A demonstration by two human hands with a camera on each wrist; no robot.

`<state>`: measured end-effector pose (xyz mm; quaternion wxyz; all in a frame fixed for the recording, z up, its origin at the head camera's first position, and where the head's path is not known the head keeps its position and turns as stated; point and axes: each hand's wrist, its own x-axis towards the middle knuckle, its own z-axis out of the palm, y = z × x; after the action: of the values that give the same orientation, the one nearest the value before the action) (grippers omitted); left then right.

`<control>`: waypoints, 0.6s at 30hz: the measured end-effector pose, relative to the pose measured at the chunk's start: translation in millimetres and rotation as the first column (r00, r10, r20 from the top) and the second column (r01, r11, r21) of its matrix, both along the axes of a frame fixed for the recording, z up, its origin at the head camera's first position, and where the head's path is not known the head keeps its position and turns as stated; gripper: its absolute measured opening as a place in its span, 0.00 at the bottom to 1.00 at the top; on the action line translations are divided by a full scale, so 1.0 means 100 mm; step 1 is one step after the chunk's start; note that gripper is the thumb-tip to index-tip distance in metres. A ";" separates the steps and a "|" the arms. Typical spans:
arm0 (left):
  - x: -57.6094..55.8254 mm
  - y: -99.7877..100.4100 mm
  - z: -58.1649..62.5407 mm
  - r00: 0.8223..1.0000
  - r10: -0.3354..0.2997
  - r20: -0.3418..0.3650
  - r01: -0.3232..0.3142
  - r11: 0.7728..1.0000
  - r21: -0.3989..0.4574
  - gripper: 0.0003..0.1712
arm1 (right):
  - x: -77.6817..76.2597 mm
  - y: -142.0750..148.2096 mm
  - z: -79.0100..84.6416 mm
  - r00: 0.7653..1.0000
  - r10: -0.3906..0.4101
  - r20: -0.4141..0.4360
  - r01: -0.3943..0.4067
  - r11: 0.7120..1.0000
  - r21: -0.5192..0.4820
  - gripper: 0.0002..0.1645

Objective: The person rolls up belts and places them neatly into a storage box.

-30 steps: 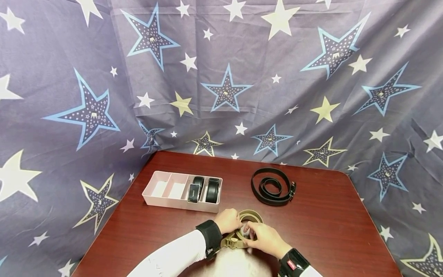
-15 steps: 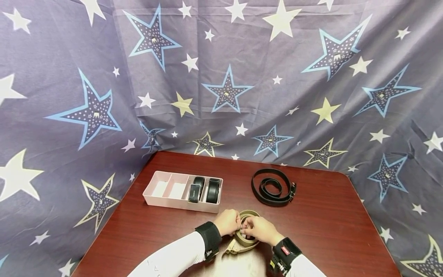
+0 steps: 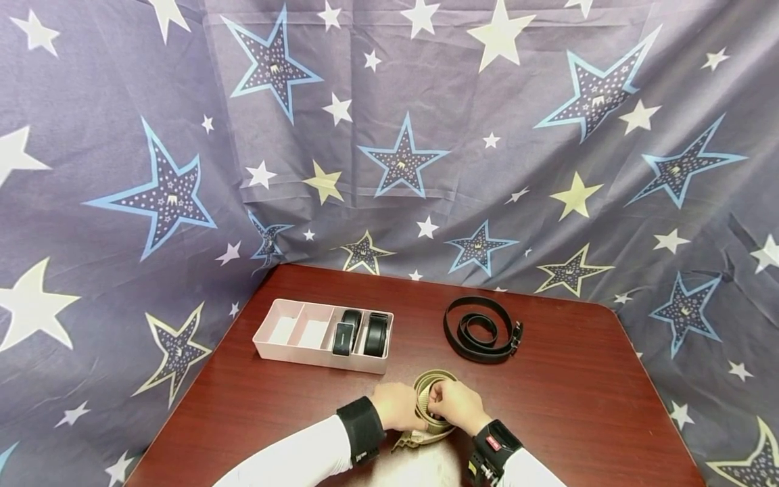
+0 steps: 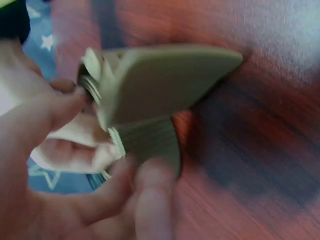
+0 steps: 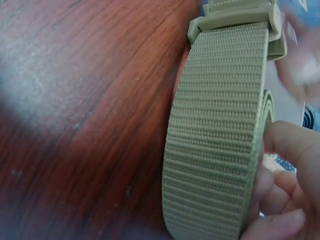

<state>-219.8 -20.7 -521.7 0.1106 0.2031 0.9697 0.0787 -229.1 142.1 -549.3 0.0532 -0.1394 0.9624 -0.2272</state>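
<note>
A khaki webbing belt [image 3: 439,375] is wound into a coil near the front of the table. My left hand [image 3: 398,406] holds the coil's left side; the left wrist view shows its fingertips [image 4: 155,185] against the webbing, somewhat blurred. From the right, my right hand [image 3: 460,404] grips the coil, its fingers curled into the centre. A broad khaki buckle end [image 4: 165,85] faces the left wrist camera. In the right wrist view the ribbed outer webbing [image 5: 215,120] runs up to a buckle [image 5: 240,20]. The innermost turns are partly hidden by my fingers.
Behind my left hand stands a pink divided box [image 3: 322,358], with a black belt with a plate buckle [image 3: 343,338] and another rolled black belt [image 3: 375,336] in its right compartments. A loosely coiled black belt [image 3: 450,328] lies at the back right. A starry cloth [image 3: 389,223] hangs behind the table.
The khaki belt's loose buckle end has swung down and left below the coil. My right hand has shifted up and its fingers are now curled more tightly inside the coil.
</note>
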 end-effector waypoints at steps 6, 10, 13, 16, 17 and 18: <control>0.14 -0.06 0.04 0.990 -0.070 0.122 0.081 0.993 -0.090 0.16 | 0.00 0.01 -0.02 1.000 0.006 -0.030 -0.005 1.000 0.014 0.08; 0.08 -0.12 0.01 0.995 -0.075 0.070 0.079 0.995 -0.065 0.13 | 0.02 0.05 -0.07 0.996 0.078 -0.043 -0.077 0.997 0.014 0.10; 0.01 -0.16 0.01 1.000 0.022 0.008 -0.021 0.997 -0.069 0.14 | 0.06 0.10 -0.08 0.984 0.179 -0.024 -0.180 0.984 -0.012 0.11; -0.07 -0.17 0.01 0.991 0.107 -0.078 -0.112 0.992 -0.063 0.15 | 0.13 0.16 -0.04 0.957 0.291 0.006 -0.291 0.956 -0.036 0.12; -0.09 -0.17 0.01 0.988 0.119 -0.103 -0.124 0.991 -0.050 0.14 | 0.15 0.18 -0.03 0.944 0.328 0.010 -0.328 0.944 -0.034 0.13; -0.13 -0.16 0.00 0.984 0.123 -0.130 -0.129 0.991 -0.038 0.14 | 0.18 0.19 -0.01 0.931 0.365 0.009 -0.365 0.931 -0.025 0.13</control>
<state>-232.4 -36.7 -521.9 0.0477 0.1436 0.9872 0.0501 -211.3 161.2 -549.9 0.0994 -0.3149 0.9166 -0.2253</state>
